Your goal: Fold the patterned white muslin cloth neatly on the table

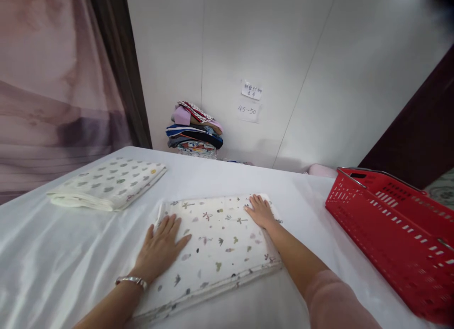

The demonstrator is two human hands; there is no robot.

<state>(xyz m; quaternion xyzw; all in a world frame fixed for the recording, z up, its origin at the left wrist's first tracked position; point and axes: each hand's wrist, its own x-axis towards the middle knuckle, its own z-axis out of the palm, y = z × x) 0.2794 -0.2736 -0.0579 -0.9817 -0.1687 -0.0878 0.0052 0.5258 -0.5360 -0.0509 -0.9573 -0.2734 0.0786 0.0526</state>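
Observation:
A white cloth [220, 244] printed with small plants and birds lies folded into a rectangle in front of me. My left hand [161, 246] rests flat along its left side, fingers spread, with a silver bracelet on the wrist. Near the far right corner, my right hand [261, 211] presses palm down on the same cloth, its fingers apart. Neither hand grips anything. Farther left sits another folded cloth [109, 180], cream with grey-green leaf or cactus shapes, apart from both hands.
A white sheet covers the table [283, 187]. At the right edge stands a red plastic basket [386, 229] with slotted walls. Beyond the table, a pile of folded fabrics [195, 130] leans near the wall, below paper notes [250, 102]. A patterned curtain [60, 83] hangs at left.

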